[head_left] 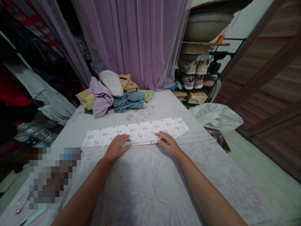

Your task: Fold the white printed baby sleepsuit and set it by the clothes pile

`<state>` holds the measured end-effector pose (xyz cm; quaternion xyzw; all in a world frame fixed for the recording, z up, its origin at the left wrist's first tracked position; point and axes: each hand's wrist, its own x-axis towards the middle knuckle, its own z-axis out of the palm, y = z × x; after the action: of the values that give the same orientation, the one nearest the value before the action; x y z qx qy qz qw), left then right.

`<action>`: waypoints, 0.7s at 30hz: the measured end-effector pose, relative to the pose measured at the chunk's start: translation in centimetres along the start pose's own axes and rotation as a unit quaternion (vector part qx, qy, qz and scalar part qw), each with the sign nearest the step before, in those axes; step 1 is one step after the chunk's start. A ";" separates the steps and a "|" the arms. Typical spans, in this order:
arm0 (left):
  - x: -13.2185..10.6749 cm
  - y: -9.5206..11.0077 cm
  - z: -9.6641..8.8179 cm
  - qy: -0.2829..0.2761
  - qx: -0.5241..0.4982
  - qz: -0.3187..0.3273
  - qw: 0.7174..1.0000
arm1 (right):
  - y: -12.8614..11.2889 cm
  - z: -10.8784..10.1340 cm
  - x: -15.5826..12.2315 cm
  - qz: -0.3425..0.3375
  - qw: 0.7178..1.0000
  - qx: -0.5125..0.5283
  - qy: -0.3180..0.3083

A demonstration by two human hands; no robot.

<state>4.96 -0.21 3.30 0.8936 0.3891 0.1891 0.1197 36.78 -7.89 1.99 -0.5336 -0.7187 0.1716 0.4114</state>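
A white garment (pixel 141 129) with a small repeated print lies folded into a long, flat strip across the bed. On its near edge, left of the middle, rests my left hand (pixel 117 146), fingers stretched over the fabric and thumb apart. My right hand (pixel 168 143) touches the same edge farther right, its fingers bent a little on top and the thumb close to the layered edge. Neither hand lifts the cloth. What kind of garment it is cannot be made out in this folded state.
Behind the strip sits a pile with a lilac garment (pixel 101 98), blue denim clothing (pixel 129 101) and a white knitted piece (pixel 111 82). A purple curtain (pixel 134 40) hangs beyond. At right are a shoe rack (pixel 229 54) and a clear plastic bag (pixel 216 115). A blurred patch (pixel 55 177) covers the left.
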 end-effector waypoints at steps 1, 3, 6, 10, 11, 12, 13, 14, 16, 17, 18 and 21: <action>0.0 0.0 0.0 0.000 0.001 0.001 1.000 | 0.2 -0.1 0.0 0.006 1.000 0.014 -0.004; 0.0 -0.1 0.1 0.003 0.004 0.003 1.000 | 0.4 -0.2 0.0 0.011 1.000 0.028 -0.009; 0.0 -0.1 0.2 0.010 0.019 0.014 1.000 | 0.5 -0.3 -0.2 0.012 0.999 0.037 -0.002; -0.3 0.2 0.4 0.034 0.060 0.036 0.997 | 0.1 -0.2 -0.1 0.019 0.998 0.057 0.004; -0.3 0.4 0.4 0.041 0.070 0.037 0.996 | 0.0 -0.2 -0.1 0.020 0.998 0.057 0.006; -0.4 0.5 0.4 0.046 0.079 0.036 0.995 | -0.1 -0.2 -0.1 0.022 0.998 0.056 0.010; -0.5 0.7 0.3 0.050 0.089 0.033 0.994 | -0.2 -0.1 0.0 0.024 0.998 0.053 0.016; -0.5 0.9 0.3 0.053 0.099 0.027 0.993 | -0.3 0.0 0.0 0.026 0.998 0.050 0.023; -0.6 1.2 0.2 0.055 0.117 0.009 0.992 | -0.5 0.1 0.0 0.030 0.998 0.041 0.036; -0.6 1.4 0.2 0.053 0.125 -0.002 0.991 | -0.6 0.2 0.1 0.033 0.998 0.033 0.040; -0.6 1.6 0.1 0.051 0.132 -0.014 0.990 | -0.7 0.3 0.1 0.039 0.998 0.022 0.045; -0.6 1.8 0.1 0.037 0.153 -0.033 0.987 | -0.9 0.7 0.0 0.060 0.996 -0.016 0.067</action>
<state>5.84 -1.85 3.79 0.8804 0.4469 0.1566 -0.0271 35.71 -8.08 2.18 -0.5926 -0.6588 0.1484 0.4390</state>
